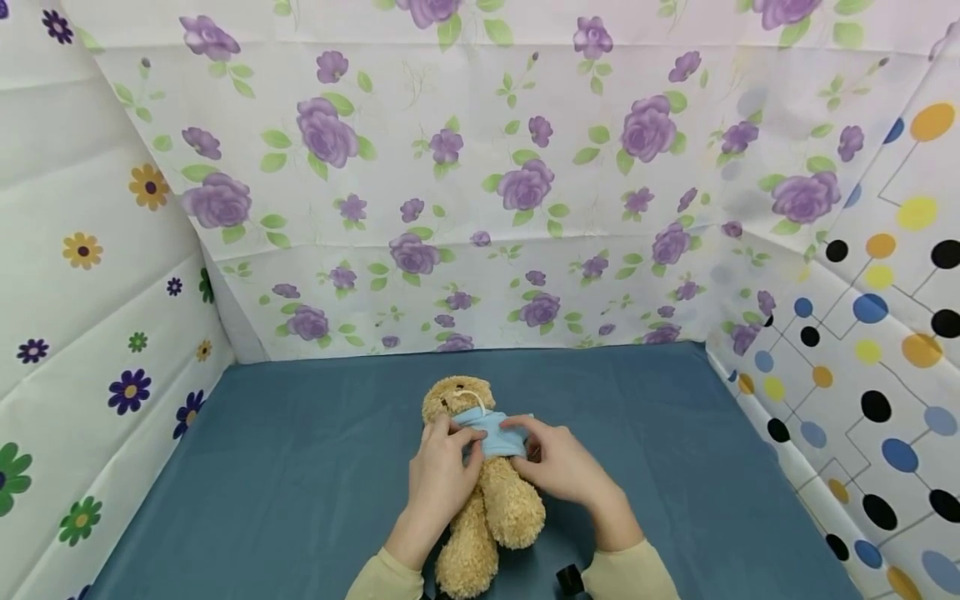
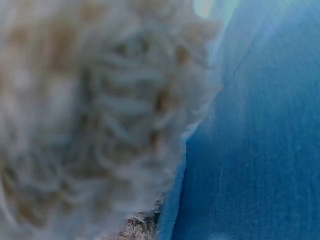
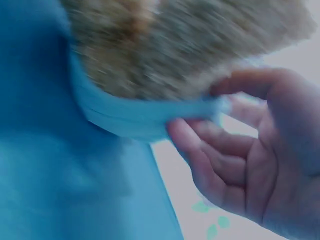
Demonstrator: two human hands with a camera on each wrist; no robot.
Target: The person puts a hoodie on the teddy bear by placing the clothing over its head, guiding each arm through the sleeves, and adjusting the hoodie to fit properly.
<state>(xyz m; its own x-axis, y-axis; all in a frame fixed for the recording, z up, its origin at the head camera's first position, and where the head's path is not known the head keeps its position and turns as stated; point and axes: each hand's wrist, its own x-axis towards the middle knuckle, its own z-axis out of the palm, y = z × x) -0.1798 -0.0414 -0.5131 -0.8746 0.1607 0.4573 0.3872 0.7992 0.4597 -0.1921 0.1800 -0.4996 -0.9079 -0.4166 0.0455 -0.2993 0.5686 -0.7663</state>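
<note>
A tan teddy bear lies on its back, head away from me and legs toward me. It wears a small light blue top, with a white cord looping up at the neck over its face. My left hand is at the left side of the top, thumb and forefinger pinching its cloth. On the right, my right hand holds the hem; in the right wrist view its thumb and fingers grip the blue hem from both sides. Blurred plush fur fills much of the left wrist view, where the left fingers are hidden.
The bear lies on a blue-grey cloth-covered table. A floral curtain stands behind, with a flowered sheet at left and a dotted sheet at right. A small black object is by the right sleeve.
</note>
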